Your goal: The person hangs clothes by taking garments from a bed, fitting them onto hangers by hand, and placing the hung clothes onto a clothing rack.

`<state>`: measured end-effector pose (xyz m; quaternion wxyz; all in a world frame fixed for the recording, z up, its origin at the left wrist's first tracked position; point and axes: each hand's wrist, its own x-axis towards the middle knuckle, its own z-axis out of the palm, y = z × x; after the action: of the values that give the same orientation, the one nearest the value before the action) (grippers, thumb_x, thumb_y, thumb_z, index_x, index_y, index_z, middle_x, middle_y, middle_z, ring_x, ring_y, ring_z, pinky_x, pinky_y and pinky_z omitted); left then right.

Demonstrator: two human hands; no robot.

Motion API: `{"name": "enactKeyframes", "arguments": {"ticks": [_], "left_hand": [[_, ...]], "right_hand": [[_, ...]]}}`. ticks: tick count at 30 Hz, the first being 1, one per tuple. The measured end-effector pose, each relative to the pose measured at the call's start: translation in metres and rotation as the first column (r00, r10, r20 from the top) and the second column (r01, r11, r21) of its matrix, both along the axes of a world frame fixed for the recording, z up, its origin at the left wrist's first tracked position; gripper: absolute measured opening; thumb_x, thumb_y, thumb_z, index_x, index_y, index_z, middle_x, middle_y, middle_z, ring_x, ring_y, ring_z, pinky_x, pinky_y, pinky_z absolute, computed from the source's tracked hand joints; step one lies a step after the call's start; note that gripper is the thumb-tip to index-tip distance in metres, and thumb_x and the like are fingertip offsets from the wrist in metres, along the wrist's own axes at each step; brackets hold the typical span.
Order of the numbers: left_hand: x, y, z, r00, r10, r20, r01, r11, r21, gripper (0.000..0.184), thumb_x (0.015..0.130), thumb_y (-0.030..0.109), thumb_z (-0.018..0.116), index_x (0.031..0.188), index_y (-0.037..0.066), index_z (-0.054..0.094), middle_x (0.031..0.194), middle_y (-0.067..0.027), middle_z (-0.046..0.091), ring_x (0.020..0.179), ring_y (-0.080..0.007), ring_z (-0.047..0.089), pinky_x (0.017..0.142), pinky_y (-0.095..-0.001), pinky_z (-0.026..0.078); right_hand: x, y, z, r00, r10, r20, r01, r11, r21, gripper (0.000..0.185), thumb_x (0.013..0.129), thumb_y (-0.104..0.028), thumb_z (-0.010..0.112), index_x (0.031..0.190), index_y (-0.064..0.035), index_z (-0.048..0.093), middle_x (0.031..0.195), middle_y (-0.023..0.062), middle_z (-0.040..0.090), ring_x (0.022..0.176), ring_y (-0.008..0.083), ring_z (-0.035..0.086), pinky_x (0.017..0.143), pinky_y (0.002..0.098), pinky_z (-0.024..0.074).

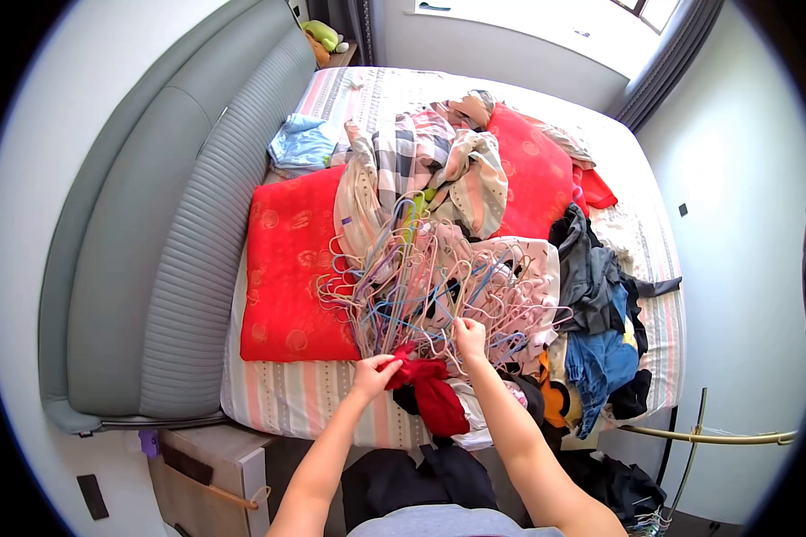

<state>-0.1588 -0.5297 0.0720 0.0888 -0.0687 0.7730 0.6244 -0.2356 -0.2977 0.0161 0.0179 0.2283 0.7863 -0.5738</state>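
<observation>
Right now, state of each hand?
Left hand: closed, holding red cloth.
Right hand: closed, at the hangers; can't tell whether it grips one.

Arms point(325, 447) outstretched; left hand point(376, 374) pinched; right hand point(469, 339) curled

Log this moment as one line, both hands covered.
left hand: gripping dark red cloth | right hand: at hanger pile | surface: striped bed

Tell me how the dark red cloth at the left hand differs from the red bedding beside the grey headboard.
The dark red cloth is small and crumpled; the red bedding is large and lies flat.
The cloth is deeper red without a visible pattern, while the bedding is brighter with gold-toned motifs.
The left hand pinches the cloth; no hand touches the bedding.
Both are reddish fabric.
</observation>
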Motion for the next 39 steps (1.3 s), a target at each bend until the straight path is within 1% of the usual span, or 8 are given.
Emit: {"name": "enactKeyframes", "arguments": {"ticks": [3,9,13,17,21,29,34,39], "left_hand": [[0.023,0.011,0.008,1.0,0.014,-0.012,-0.014,0.997,0.07,0.025,0.078,0.02,0.069,0.091,0.0,0.066,0.08,-0.0064,0.067,0.073,-0.0095,0.06,0.068,-0.0246,0.047],[0.041,0.02,0.003,0.962,0.272,0.013,-0.272,0.959,0.08,0.016,0.079,0.015,0.066,0.08,0.0,0.06,0.072,-0.0033,0.063,0.066,-0.0078,0.057,0.061,-0.0235,0.046],[0.05,0.026,0.003,0.973,0.229,0.04,-0.232,0.959,0.16,0.013,0.08,0.013,0.065,0.077,0.002,0.058,0.069,-0.001,0.061,0.062,-0.0057,0.055,0.057,-0.0215,0.044],[0.052,0.047,0.011,0.959,0.266,0.102,-0.283,0.93,0.235,0.012,0.082,0.013,0.063,0.079,0.002,0.06,0.07,-0.0004,0.062,0.061,-0.0048,0.055,0.057,-0.0203,0.045],[0.052,0.066,0.011,0.955,0.283,0.092,-0.296,0.933,0.204,0.012,0.082,0.013,0.063,0.081,0.001,0.061,0.071,-0.0008,0.063,0.062,-0.0055,0.056,0.058,-0.0203,0.045],[0.052,0.067,0.016,0.857,0.51,-0.069,-0.503,0.859,0.098,0.017,0.082,0.014,0.063,0.088,-0.002,0.065,0.071,-0.0025,0.063,0.061,-0.0072,0.057,0.057,-0.0213,0.046],[0.065,0.078,0.044,0.838,0.52,-0.166,-0.529,0.849,-0.013,0.018,0.084,0.016,0.061,0.088,-0.001,0.063,0.072,-0.0016,0.063,0.063,-0.0064,0.054,0.057,-0.0221,0.044],[0.081,0.087,0.045,0.717,0.631,-0.296,-0.685,0.718,-0.125,0.021,0.085,0.021,0.059,0.084,0.0,0.061,0.073,-0.0081,0.062,0.067,-0.0156,0.057,0.062,-0.0289,0.045]], "right_hand": [[-0.021,0.002,0.014,0.993,0.043,-0.108,-0.003,0.936,0.352,0.024,0.079,-0.023,0.059,0.079,-0.0006,0.066,0.072,0.018,0.063,0.071,0.0329,0.063,0.066,0.04,0.0471],[0.01,0.069,0.01,0.997,0.075,-0.032,-0.065,0.964,0.257,0.023,0.078,-0.021,0.06,0.081,0.0,0.068,0.063,0.0135,0.063,0.057,0.0226,0.061,0.056,0.0338,0.0467],[0.056,0.11,0.1,0.786,0.477,0.394,-0.384,0.875,-0.294,0.018,0.08,-0.015,0.059,0.08,0.0017,0.065,0.046,-0.0004,0.043,0.035,0.0086,0.037,0.034,0.0246,0.0268],[0.074,0.122,0.079,0.89,0.298,0.346,-0.236,0.949,-0.211,0.021,0.081,-0.017,0.057,0.077,0.0014,0.065,0.046,-0.0009,0.043,0.036,0.0086,0.038,0.034,0.0245,0.0269],[0.056,0.115,0.01,0.986,0.16,-0.035,-0.146,0.953,0.264,0.024,0.083,-0.019,0.056,0.075,0.0021,0.065,0.051,0.005,0.054,0.043,0.0121,0.051,0.042,0.0284,0.0394],[0.108,0.113,0.102,0.933,0.279,-0.229,-0.14,0.864,0.483,0.017,0.082,-0.018,0.056,0.086,-0.0048,0.065,0.063,0.0211,0.057,0.064,0.031,0.06,0.056,0.0358,0.0453],[0.138,0.152,0.103,0.939,0.326,-0.105,-0.341,0.86,-0.38,0.016,0.086,-0.016,0.059,0.086,-0.0009,0.065,0.063,-0.0089,0.05,0.053,0.0019,0.041,0.046,0.0198,0.0321],[0.164,0.169,0.13,0.851,0.508,-0.137,-0.518,0.766,-0.38,0.016,0.085,-0.013,0.06,0.085,0.0014,0.066,0.068,-0.0038,0.058,0.063,0.0031,0.05,0.057,0.0187,0.0391]]}}
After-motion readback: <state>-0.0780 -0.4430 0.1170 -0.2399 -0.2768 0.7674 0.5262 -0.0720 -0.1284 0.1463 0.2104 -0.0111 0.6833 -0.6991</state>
